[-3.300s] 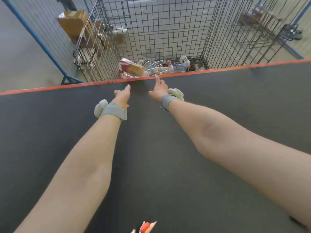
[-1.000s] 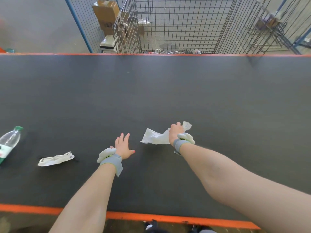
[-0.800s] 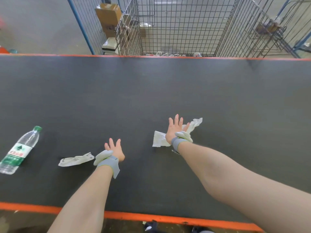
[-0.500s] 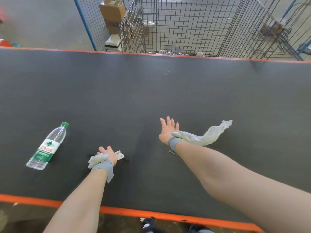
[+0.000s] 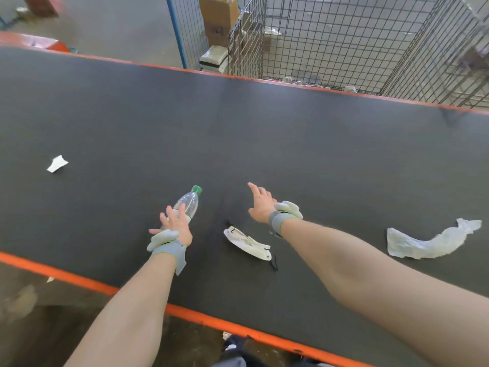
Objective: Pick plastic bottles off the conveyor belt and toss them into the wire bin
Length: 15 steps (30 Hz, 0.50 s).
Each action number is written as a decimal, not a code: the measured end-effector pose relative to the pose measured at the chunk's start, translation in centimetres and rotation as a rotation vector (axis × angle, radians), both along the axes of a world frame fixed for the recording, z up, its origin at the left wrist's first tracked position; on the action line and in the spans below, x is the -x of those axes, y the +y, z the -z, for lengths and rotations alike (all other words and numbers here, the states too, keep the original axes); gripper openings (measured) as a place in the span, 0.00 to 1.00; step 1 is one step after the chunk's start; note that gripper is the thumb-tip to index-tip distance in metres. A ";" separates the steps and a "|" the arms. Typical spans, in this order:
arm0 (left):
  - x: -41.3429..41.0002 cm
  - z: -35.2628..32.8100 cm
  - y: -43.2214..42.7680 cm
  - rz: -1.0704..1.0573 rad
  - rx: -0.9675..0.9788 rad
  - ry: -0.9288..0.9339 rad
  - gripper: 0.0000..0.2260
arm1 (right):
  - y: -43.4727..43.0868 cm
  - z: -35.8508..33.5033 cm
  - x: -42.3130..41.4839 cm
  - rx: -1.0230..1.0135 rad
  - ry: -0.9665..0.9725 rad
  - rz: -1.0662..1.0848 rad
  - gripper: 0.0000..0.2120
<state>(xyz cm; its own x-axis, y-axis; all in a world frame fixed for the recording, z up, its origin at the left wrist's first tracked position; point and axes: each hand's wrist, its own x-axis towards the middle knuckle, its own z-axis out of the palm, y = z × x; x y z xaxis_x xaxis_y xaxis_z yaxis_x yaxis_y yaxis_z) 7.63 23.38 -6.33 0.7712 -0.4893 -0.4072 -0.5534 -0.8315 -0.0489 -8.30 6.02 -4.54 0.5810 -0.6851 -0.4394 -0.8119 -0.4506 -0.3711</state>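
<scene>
Belt point(image 5: 291, 144) carrying scraps point(image 5: 247, 243), bin point(image 5: 344, 43) beyond | bottle point(image 5: 189, 203) lying under my left hand point(image 5: 176, 225), resting flat on it, not clamping | right hand point(image 5: 260, 207) hovering slack, empty | judging bottle light, slick, crushable; aiming mid-body.

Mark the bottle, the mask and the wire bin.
bottle point(image 5: 189, 203): head view, clear shoulder below the cap
mask point(image 5: 247, 243): head view, middle of its fabric
wire bin point(image 5: 344, 35): head view, far mesh wall
</scene>
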 end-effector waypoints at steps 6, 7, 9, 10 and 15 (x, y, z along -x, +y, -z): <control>0.8 -0.7 -2.7 0.026 0.032 0.384 0.41 | -1.2 -0.2 -0.6 0.007 -0.033 0.004 0.38; 0.8 -0.9 -3.6 0.006 0.087 0.476 0.42 | -1.8 -0.3 -0.4 0.006 -0.029 0.020 0.38; 1.3 -1.6 -6.0 -0.072 0.227 0.639 0.43 | -3.4 -0.4 0.1 0.013 -0.037 0.074 0.38; 1.7 -2.2 -7.2 -0.148 0.304 0.730 0.42 | -4.3 -0.6 0.4 0.012 -0.040 0.101 0.38; 3.5 -4.5 -15.1 -0.407 0.471 1.038 0.33 | -10.1 -0.7 2.0 -0.019 -0.037 0.271 0.37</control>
<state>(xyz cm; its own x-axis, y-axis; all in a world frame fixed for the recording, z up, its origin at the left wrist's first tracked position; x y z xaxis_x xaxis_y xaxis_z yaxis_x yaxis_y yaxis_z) 4.11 8.30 -1.87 0.3147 -0.5537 -0.7710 0.1568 -0.7708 0.6175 -10.30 -4.11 -3.81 0.3936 -0.8096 -0.4354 -0.8875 -0.2113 -0.4095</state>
